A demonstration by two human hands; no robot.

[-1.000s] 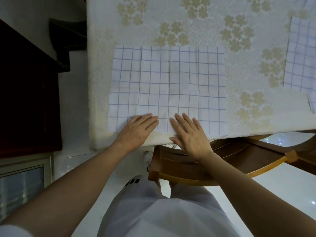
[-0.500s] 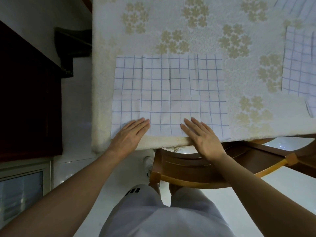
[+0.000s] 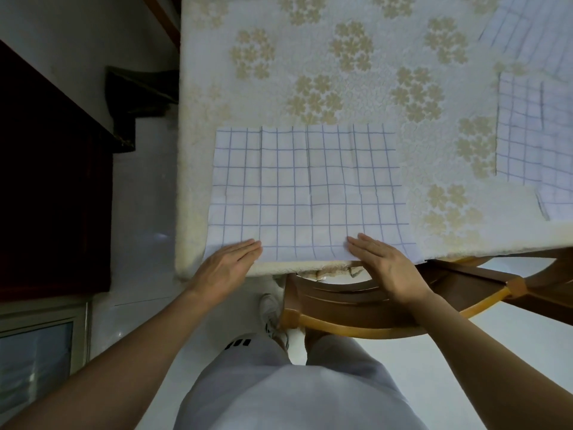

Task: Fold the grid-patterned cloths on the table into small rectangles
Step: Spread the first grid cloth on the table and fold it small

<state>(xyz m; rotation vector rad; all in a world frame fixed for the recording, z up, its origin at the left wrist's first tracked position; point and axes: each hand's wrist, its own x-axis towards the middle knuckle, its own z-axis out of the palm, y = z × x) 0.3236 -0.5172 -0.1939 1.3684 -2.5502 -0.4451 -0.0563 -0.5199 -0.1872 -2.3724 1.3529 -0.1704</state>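
A white cloth with a blue grid [image 3: 310,193] lies flat on the table [image 3: 325,57] near its front edge, with faint crease lines across it. My left hand [image 3: 228,265] rests flat with straight fingers on the cloth's near left edge. My right hand [image 3: 383,265] lies flat on its near right edge, fingers straight. Another grid-patterned cloth [image 3: 533,141] lies at the table's right side, partly cut off by the frame, and a third grid cloth [image 3: 524,23] shows at the top right corner.
The table wears a cream tablecloth with tan flower prints. A wooden chair [image 3: 372,305] stands under the table's front edge, right in front of my legs. Dark wooden furniture [image 3: 46,181] stands to the left across a strip of white floor.
Both hands slid apart along the cloth's near edge, from side by side at the middle toward the left and right corners. The view also shifted slightly.
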